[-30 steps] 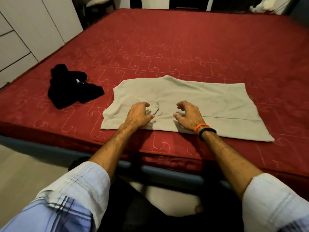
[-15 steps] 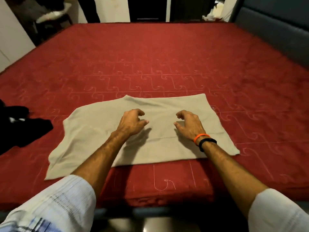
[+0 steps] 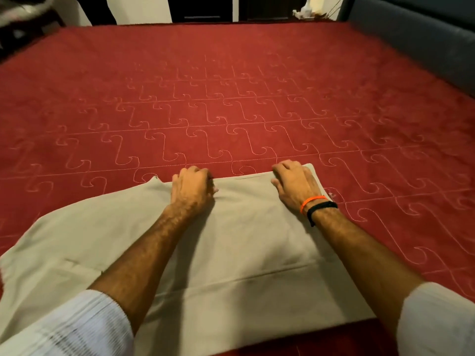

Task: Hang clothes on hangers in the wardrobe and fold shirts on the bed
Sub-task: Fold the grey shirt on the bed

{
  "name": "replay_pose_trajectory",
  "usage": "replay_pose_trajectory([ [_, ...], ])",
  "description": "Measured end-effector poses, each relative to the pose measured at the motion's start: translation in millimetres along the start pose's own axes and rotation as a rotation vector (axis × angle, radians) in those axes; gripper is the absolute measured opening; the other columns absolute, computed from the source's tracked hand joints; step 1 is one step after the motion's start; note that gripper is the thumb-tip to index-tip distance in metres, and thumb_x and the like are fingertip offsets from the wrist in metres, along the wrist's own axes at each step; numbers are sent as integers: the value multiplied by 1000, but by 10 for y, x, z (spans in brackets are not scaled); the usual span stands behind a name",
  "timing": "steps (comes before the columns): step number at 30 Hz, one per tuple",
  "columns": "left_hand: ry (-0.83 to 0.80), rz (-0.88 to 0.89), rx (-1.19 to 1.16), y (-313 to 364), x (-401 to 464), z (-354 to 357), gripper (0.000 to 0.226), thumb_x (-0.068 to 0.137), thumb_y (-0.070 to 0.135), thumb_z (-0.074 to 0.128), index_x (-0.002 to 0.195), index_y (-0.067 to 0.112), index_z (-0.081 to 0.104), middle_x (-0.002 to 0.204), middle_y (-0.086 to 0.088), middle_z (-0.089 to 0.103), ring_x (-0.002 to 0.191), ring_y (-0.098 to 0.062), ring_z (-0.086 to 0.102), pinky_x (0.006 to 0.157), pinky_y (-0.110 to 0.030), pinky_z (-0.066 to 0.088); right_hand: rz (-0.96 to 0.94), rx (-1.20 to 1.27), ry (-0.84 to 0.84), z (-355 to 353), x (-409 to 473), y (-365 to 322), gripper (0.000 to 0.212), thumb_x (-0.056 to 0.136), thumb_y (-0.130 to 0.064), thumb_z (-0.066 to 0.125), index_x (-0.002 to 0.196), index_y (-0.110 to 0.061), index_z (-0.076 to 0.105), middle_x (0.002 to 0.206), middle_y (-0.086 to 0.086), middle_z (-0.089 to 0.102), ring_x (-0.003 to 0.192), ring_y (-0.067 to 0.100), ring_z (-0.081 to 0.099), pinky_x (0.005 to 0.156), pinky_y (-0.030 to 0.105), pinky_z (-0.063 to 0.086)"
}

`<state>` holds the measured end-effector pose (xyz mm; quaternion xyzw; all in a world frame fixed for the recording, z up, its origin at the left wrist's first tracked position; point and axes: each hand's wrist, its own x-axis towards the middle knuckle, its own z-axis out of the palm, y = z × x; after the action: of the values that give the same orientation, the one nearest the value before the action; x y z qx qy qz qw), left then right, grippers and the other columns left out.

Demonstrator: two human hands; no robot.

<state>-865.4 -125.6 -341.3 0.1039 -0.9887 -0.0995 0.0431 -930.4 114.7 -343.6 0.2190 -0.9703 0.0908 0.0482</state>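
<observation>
The beige shirt (image 3: pixel 231 240) lies flat on the red bedspread (image 3: pixel 257 98), along the near edge of the bed and reaching off to the near left corner of the view. A hem seam runs across its near part, and its far edge is now where both hands sit.

A second ago the hands were planted in the middle of the cloth; half a second ago they were a little further up; now they have reached the shirt's far edge. The left hand (image 3: pixel 192 191) has its fingers curled over that edge and looks to be gripping it, with a small ridge of cloth bunched beside the knuckles. The right hand (image 3: pixel 293 183), with an orange band (image 3: pixel 312 201) and a black band (image 3: pixel 321 208) at the wrist, curls its fingers over the far right corner of the shirt in the same way. Whether each thumb is under the fabric I cannot tell.

The black garment that lay to the left earlier is out of view, as the head has turned and leaned in.

I judge this as the start of a fold: with the far edge taken in both hands, the likely next move is to draw it toward the near edge, keeping the two corners level so the halves meet squarely.
</observation>
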Motion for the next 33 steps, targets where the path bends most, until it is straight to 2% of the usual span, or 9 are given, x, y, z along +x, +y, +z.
replay_pose_trajectory([
  [5,83,-13,-55,-35,195,87,21,90,41,67,99,23,70,101,-1,65,96,-23,59,85,-38,42,-37,-95,106,203,188,185,18,99,-26,55,107,-11,61,107,8,60,100,30,56,97,40,34],
  [10,124,112,64,-71,307,140,19,94,31,60,107,18,65,103,-9,63,92,-30,57,77,-40,46,67,-169,99,221,273,239,12,100,-22,52,107,-14,58,104,7,60,97,28,55,91,42,36],
  [14,325,195,77,-43,79,263,17,86,25,71,93,10,66,92,-11,63,79,-30,53,66,-38,40,81,-307,235,256,207,52,20,76,3,66,91,-10,61,89,9,59,81,30,55,81,44,44],
  [17,345,222,-159,-18,-185,390,21,88,32,71,94,12,72,93,-7,69,84,-30,61,70,-38,51,-177,-45,274,376,82,-155,9,88,-12,60,96,-9,63,94,8,62,85,28,58,80,40,44],
  [19,289,239,-231,-67,-268,443,35,92,39,65,108,9,73,111,-9,70,102,-30,63,86,-41,54,-231,102,128,427,-5,-261,37,98,-35,46,116,-9,64,119,11,64,109,30,59,95,42,45],
  [21,151,259,-252,-168,-290,428,57,96,54,47,129,10,64,136,-6,61,126,-24,54,109,-44,41,-146,85,-48,446,-58,-243,63,98,-53,26,145,-17,45,154,8,40,142,26,35,117,43,27],
  [25,-74,364,-99,-450,-226,361,82,89,76,18,155,28,28,161,14,21,151,-9,11,122,-45,-5,-3,-18,-145,443,-69,-149,86,86,-72,-3,158,-27,5,165,6,1,152,24,-1,122,48,-1],
  [30,-97,378,8,-444,-219,349,94,84,80,12,159,23,11,164,12,0,152,-16,-6,121,-52,-11,-77,-15,-168,426,-121,-128,90,84,-78,2,158,-27,3,165,6,-4,152,23,-6,123,48,-3],
  [33,-107,372,50,-435,-214,343,98,81,82,11,159,23,9,164,11,-2,153,-18,-7,117,-58,-16,69,-15,-180,390,-81,7,88,85,-81,7,157,-32,0,164,7,-8,152,25,-9,122,49,-5],
])
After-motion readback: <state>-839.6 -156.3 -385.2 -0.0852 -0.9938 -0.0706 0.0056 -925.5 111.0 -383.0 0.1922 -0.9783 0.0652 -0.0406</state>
